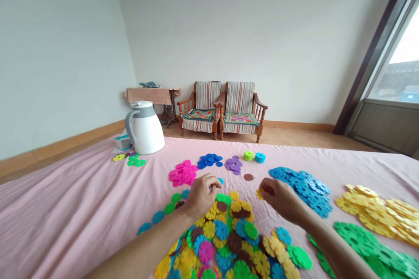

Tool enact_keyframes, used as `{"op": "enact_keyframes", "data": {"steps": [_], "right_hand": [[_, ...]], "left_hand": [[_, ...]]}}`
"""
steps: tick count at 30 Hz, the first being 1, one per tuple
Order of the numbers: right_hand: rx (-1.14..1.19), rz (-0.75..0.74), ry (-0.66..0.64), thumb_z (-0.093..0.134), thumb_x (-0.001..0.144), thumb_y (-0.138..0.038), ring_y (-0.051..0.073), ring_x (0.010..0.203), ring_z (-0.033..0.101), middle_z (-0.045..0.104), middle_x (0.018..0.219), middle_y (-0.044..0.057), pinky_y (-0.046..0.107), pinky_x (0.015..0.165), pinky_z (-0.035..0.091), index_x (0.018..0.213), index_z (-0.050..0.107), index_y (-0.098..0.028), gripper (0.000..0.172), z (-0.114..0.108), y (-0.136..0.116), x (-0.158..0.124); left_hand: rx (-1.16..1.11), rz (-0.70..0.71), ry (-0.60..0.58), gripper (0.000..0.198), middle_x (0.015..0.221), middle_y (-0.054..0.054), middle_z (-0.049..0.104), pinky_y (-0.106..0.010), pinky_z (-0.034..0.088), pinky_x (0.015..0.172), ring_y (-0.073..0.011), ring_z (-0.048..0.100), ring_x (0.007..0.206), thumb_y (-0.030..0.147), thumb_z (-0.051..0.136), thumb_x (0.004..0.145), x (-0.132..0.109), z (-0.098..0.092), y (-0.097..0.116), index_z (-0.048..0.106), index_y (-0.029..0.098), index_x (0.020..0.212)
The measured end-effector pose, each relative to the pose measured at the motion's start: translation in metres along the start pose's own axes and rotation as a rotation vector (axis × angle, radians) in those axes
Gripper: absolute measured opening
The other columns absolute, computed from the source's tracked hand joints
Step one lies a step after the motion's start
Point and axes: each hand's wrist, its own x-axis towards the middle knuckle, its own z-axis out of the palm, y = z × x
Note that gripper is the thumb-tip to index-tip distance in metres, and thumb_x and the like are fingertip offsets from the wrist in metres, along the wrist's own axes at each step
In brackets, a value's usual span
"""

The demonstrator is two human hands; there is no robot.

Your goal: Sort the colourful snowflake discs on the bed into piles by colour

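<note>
My left hand is closed, its fingers curled over the far edge of a mixed heap of notched plastic snowflake discs. Just past its fingertips shows a small blue disc; whether the fingers grip it is unclear. To the right, my right hand pinches a yellow snowflake disc above the cloth. A lone brown disc lies between and beyond the hands. Sorted piles stand around: pink discs, dark blue discs, purple discs, and light blue discs.
Yellow discs and green discs lie at the right. Two short stacks, a lime stack and a blue stack, stand farther back. A white jug stands back left on the pink cloth. Two wooden chairs stand beyond.
</note>
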Motion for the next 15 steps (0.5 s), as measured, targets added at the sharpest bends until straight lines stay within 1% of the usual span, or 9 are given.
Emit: {"op": "enact_keyframes", "data": {"steps": [3, 6, 8, 11, 13, 15], "right_hand": [[-0.014, 0.051, 0.018, 0.045, 0.073, -0.017, 0.015, 0.061, 0.059, 0.065, 0.066, 0.003, 0.024, 0.056, 0.038, 0.075, 0.062, -0.017, 0.018, 0.003, 0.018, 0.005], [-0.026, 0.054, 0.049, 0.046, 0.072, -0.015, 0.017, 0.073, 0.061, 0.067, 0.080, 0.006, 0.026, 0.066, 0.042, 0.083, 0.065, -0.017, 0.022, 0.007, 0.017, 0.004], [0.019, -0.016, -0.004, 0.048, 0.072, -0.014, 0.016, 0.075, 0.061, 0.067, 0.082, 0.004, 0.025, 0.068, 0.043, 0.083, 0.066, -0.019, 0.022, 0.009, 0.008, 0.000], [0.130, -0.184, -0.118, 0.050, 0.073, -0.016, 0.015, 0.080, 0.060, 0.066, 0.087, 0.003, 0.025, 0.071, 0.045, 0.088, 0.066, -0.022, 0.023, 0.011, -0.008, -0.008], [0.161, -0.255, -0.134, 0.051, 0.074, -0.016, 0.016, 0.084, 0.060, 0.065, 0.091, 0.004, 0.027, 0.074, 0.046, 0.095, 0.065, -0.022, 0.027, 0.012, -0.016, -0.013], [0.157, -0.268, -0.131, 0.050, 0.075, -0.014, 0.016, 0.081, 0.060, 0.064, 0.089, 0.005, 0.027, 0.075, 0.046, 0.095, 0.066, -0.021, 0.026, 0.013, -0.019, -0.015]], "left_hand": [[-0.002, -0.003, -0.007, 0.029, 0.073, -0.001, 0.064, -0.022, 0.044, 0.067, -0.0135, 0.060, 0.072, -0.002, 0.043, 0.068, 0.000, 0.001, -0.001, 0.064, 0.018, 0.068], [0.002, -0.007, -0.012, 0.029, 0.072, -0.001, 0.063, -0.022, 0.044, 0.065, -0.0133, 0.059, 0.071, -0.002, 0.043, 0.068, 0.000, 0.001, -0.002, 0.064, 0.017, 0.069], [0.001, -0.008, -0.016, 0.029, 0.072, -0.001, 0.063, -0.022, 0.043, 0.065, -0.0133, 0.059, 0.070, -0.003, 0.043, 0.067, 0.000, 0.001, -0.001, 0.064, 0.017, 0.068], [0.003, -0.020, -0.020, 0.029, 0.071, -0.001, 0.063, -0.022, 0.043, 0.065, -0.0135, 0.059, 0.070, -0.003, 0.043, 0.067, 0.000, 0.000, 0.001, 0.064, 0.017, 0.067], [0.007, -0.032, -0.025, 0.030, 0.071, -0.001, 0.063, -0.022, 0.043, 0.064, -0.0136, 0.059, 0.070, -0.003, 0.043, 0.067, 0.000, 0.000, 0.002, 0.064, 0.017, 0.067], [0.006, -0.035, -0.031, 0.029, 0.071, -0.001, 0.063, -0.022, 0.043, 0.064, -0.0134, 0.059, 0.069, -0.002, 0.043, 0.067, 0.000, 0.000, 0.002, 0.065, 0.017, 0.068]]}}
